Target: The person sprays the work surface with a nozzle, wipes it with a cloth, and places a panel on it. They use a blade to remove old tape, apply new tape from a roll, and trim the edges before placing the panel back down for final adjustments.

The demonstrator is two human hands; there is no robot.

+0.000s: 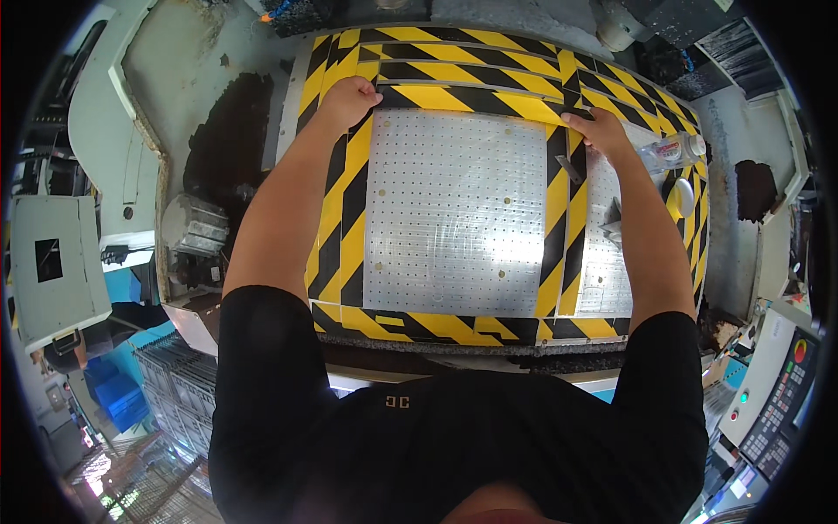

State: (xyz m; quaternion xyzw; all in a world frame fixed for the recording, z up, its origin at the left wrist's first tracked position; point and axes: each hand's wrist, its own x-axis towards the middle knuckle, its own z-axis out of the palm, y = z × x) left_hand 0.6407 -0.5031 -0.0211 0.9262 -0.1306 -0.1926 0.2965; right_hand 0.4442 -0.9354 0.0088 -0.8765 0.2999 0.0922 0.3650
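A strip of yellow-and-black striped tape (471, 99) stretches along the far edge of a perforated metal plate (454, 210). My left hand (351, 103) is closed at the strip's left end, fingertips pinched together by the plate's far left corner. At the strip's right end, my right hand (601, 131) pinches it between thumb and fingers. A small dark flat piece (569, 168), perhaps a blade, lies on the striped border just nearer than my right hand. Beyond my right wrist lies a clear plastic bottle (668, 153) with a white cap.
More striped tape (349, 253) borders the plate. Beside my right forearm are a yellow round thing with a white face (683, 199) and a crumpled grey scrap (614, 223). A metal cylinder (196, 225) stands left, a control panel (777, 393) right, blue bins (118, 397) lower left.
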